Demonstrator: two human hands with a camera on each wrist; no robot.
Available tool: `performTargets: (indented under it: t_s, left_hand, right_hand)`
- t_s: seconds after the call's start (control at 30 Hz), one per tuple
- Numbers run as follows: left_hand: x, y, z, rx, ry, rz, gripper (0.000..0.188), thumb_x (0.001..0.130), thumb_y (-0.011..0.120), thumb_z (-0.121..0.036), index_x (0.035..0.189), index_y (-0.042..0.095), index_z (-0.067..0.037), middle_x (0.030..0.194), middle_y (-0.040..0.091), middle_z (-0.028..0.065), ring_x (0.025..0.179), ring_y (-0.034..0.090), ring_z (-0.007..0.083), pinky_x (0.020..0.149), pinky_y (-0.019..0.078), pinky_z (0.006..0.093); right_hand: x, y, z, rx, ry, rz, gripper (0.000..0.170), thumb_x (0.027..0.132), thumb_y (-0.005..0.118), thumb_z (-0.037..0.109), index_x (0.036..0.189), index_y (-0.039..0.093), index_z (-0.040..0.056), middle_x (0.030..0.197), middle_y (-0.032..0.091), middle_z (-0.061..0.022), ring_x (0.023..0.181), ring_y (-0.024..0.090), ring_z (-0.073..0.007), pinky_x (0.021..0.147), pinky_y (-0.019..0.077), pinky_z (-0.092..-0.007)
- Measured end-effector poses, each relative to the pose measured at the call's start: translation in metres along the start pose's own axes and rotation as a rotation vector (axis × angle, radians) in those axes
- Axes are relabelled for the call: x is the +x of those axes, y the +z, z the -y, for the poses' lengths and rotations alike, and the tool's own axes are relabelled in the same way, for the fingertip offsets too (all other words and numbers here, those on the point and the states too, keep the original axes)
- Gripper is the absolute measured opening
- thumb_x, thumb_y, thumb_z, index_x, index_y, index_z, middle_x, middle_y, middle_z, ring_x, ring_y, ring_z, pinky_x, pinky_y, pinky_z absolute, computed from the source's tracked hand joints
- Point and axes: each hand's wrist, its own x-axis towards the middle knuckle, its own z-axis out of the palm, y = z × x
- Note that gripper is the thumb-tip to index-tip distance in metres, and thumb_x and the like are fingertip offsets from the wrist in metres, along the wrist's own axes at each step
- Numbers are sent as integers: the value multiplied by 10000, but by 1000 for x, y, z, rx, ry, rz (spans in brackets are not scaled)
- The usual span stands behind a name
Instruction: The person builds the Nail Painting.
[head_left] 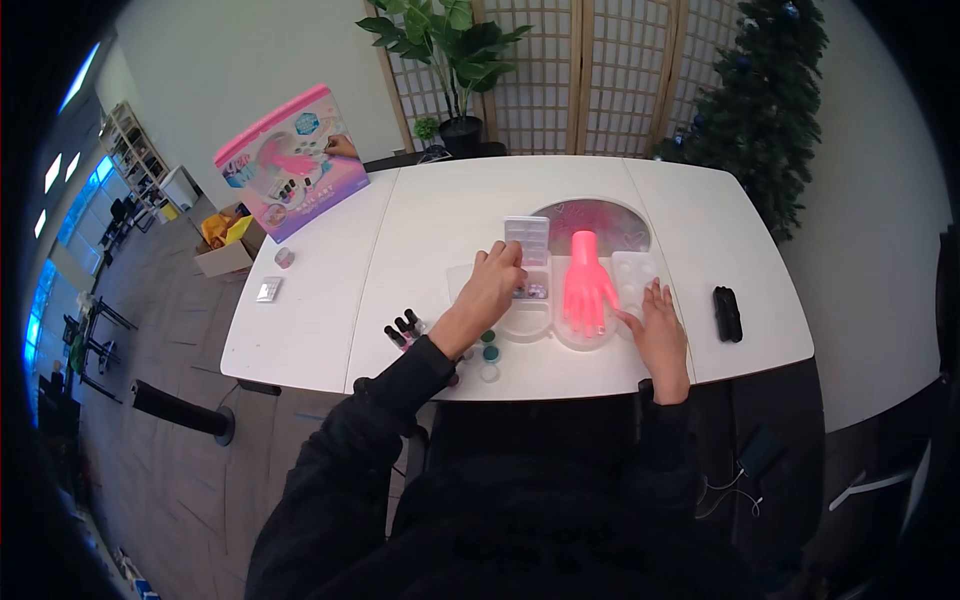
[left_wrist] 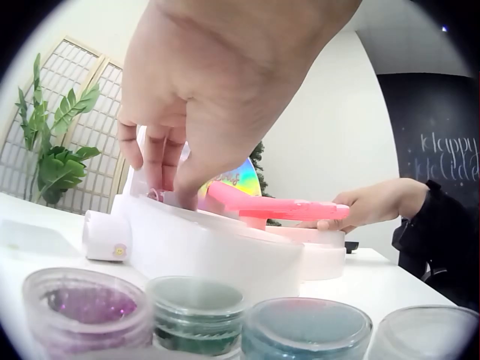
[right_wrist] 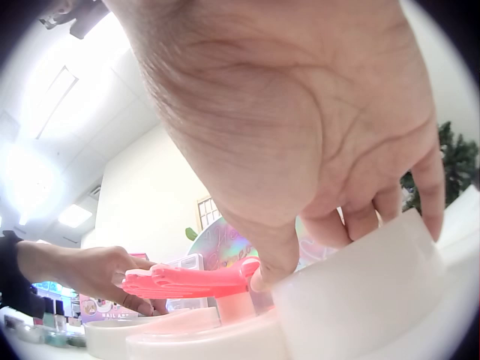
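In the head view, my left hand (head_left: 487, 292) reaches down into a small white compartment box with its clear lid (head_left: 527, 232) raised. Small purplish pieces (head_left: 537, 291) lie in the box beside the fingers. The left wrist view shows thumb and fingers bent down behind the white wall (left_wrist: 202, 251); their tips are hidden, so I cannot tell whether they pinch anything. A bright pink model hand (head_left: 588, 290) lies palm-down in the middle of the white station. My right hand (head_left: 657, 338) rests with extended fingers on the white tray with round wells (head_left: 632, 268), thumb near the model hand.
A shiny holographic panel (head_left: 600, 222) backs the station. Near my left forearm are nail polish bottles (head_left: 405, 325) and small glitter pots (head_left: 490, 354). A black case (head_left: 727, 314) lies at right. The toy box (head_left: 290, 165), a pink jar (head_left: 284, 258) and a small packet (head_left: 269, 289) occupy the left.
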Motion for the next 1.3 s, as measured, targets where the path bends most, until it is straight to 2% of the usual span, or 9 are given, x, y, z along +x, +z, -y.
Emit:
performTargets:
  t_s: [0.13,0.33,0.63,0.73,0.83,0.9,1.13,1.2,1.3]
  left_hand:
    - [2,12,16,-167,61,0,64,801,670,26,827,726,10,962,649,150,968,632,346,811,513,445]
    - [2,7,2,-178,-142,-81,58,800,681,8,821,731,31,903,667,169,895,653,379,800,537,449]
    - [1,5,8,-39,-131,140,71,780,654,48,806,719,59,945,685,206,902,667,390,783,545,461]
    - [-5,1,0,-84,26,90,86,794,615,60,813,697,79,982,662,210,917,657,401,821,542,452]
    - [-11,1,-6,-67,69,43,97,752,591,52,731,684,36,1011,606,215,934,587,375,797,496,473]
    - [-12,-13,-20,235,13,176,129,809,569,39,795,695,10,1086,584,147,1057,553,329,878,434,448]
    - [-6,-11,-8,233,-69,294,147,831,596,-14,864,739,-23,1108,621,124,1110,527,306,902,381,442]
    - [1,-24,16,-72,-165,324,168,858,621,-30,943,766,-31,1114,671,138,1115,578,320,909,442,457]
    - [6,-49,46,-153,-116,200,181,839,675,-13,998,760,-1,1029,712,171,978,682,360,877,558,410]
  right_hand:
    - [3,0,1,11,6,11,705,955,680,425,1412,527,-89,1554,459,-228,1463,412,-377,1024,527,-440]
    - [1,1,-2,6,-7,-6,703,955,679,422,1418,524,-85,1556,458,-227,1465,409,-383,1020,531,-433]
    - [0,1,-1,2,-2,2,706,954,677,435,1409,533,-85,1550,466,-227,1460,419,-378,1023,530,-436]
    - [1,1,-1,6,-1,-6,706,956,674,438,1409,533,-85,1550,466,-226,1461,418,-377,1024,530,-436]
    - [1,2,-1,6,-8,-10,705,960,668,442,1407,534,-86,1550,465,-228,1462,415,-380,1024,530,-436]
    - [-2,1,-1,3,-16,-9,705,962,664,444,1406,535,-87,1550,464,-228,1463,412,-380,1024,530,-437]
    - [0,0,1,10,7,4,698,961,666,443,1397,544,-88,1549,466,-228,1469,404,-376,1008,538,-437]
    - [1,0,0,2,3,-1,697,959,668,440,1396,545,-89,1549,466,-228,1470,404,-376,1006,539,-436]
    - [-1,-1,1,19,13,11,693,955,676,432,1393,546,-90,1547,468,-228,1463,412,-378,990,548,-438]
